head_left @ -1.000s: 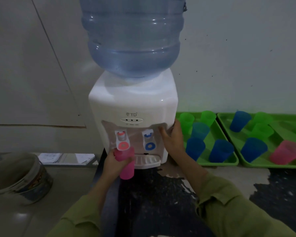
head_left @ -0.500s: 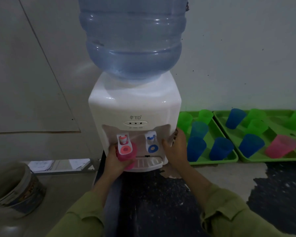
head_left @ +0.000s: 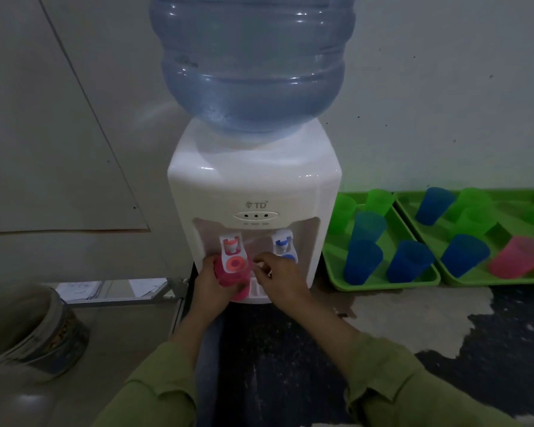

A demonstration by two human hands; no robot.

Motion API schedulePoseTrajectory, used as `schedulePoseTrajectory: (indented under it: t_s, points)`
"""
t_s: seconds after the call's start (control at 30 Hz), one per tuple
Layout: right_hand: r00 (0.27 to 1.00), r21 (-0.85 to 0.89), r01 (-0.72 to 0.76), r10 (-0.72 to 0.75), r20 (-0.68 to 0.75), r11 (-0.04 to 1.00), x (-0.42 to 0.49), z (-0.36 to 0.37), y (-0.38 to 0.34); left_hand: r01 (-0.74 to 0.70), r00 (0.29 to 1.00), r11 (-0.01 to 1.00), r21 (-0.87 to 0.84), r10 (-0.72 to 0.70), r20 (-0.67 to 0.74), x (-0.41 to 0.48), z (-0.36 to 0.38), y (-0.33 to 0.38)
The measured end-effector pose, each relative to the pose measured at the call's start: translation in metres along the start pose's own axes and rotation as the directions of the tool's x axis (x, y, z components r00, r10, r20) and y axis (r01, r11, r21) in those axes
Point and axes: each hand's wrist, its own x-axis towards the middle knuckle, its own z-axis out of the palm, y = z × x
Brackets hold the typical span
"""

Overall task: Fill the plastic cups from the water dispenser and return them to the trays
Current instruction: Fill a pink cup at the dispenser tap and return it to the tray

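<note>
Head view: a white plastic water dispenser (head_left: pixel 253 180) stands against a pale wall, with a large clear blue water bottle (head_left: pixel 253 63) upended on top. The left hand (head_left: pixel 208 283) has its grip wrapped round a pink plastic cup (head_left: pixel 225 280), held upright under the red-buttoned tap lever (head_left: pixel 234 257), with the rim hidden behind the lever and the cup's base just above the white drip tray (head_left: pixel 256 291). The right hand (head_left: pixel 282 278) sits in front of the blue-buttoned tap (head_left: pixel 282 241), its grip narrow, fingers loosely curled and holding nothing; its fingertips lie just beside the red lever, and whether they touch it cannot be told. Both arms wear olive-green sleeves (head_left: pixel 154 389). Right of the dispenser, a bright green plastic tray (head_left: pixel 383 283) carries blue, teal and green cups, and a second green tray (head_left: pixel 506 280), touching the first, holds more blue and green cups and another pink cup (head_left: pixel 518 257). Both trays rest on a table (head_left: pixel 398 303) patched dark and pale. A worn round bucket (head_left: pixel 28 328) stands well apart at the lower left.
</note>
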Motion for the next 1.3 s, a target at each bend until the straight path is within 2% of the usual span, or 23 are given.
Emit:
schedulePoseTrajectory:
  t_s: [0.1,0.3,0.5,0.63,0.77,1.0,1.13,1.3]
  points:
    - [0.992,0.006,-0.086,0.085,0.093,0.996,0.013,0.006,-0.016,-0.019,1.0,0.999,0.031,0.019,-0.017,-0.001,0.0,0.004]
    - [0.967,0.013,-0.23,0.227,0.119,0.973,0.027,0.003,-0.03,-0.052,0.999,0.998,0.024,0.052,-0.015,-0.003,0.0,0.005]
    - [0.951,0.017,-0.238,0.23,0.207,0.971,0.024,-0.005,-0.037,-0.072,0.997,0.997,0.016,0.072,-0.012,-0.006,0.002,0.005]
    - [0.928,0.072,-0.263,0.233,0.29,0.962,0.021,-0.017,-0.045,-0.063,0.998,0.997,-0.041,0.062,-0.025,-0.007,0.002,0.007]
    - [0.919,0.103,-0.284,0.24,0.312,0.953,0.019,-0.026,-0.052,-0.056,0.998,0.993,-0.106,0.056,-0.004,-0.009,0.001,0.01]
    - [0.894,0.355,-0.403,0.28,0.35,0.843,0.017,-0.043,-0.064,-0.071,0.997,0.992,-0.104,0.071,0.001,-0.007,0.001,0.002]
    - [0.873,0.395,-0.459,0.32,0.369,0.796,0.019,-0.053,-0.071,-0.066,0.998,0.99,-0.126,0.066,0.0,-0.006,0.003,0.002]
    - [0.868,0.397,-0.465,0.319,0.38,0.791,0.016,-0.056,-0.073,-0.096,0.995,0.989,-0.11,0.096,-0.011,-0.004,0.004,-0.002]
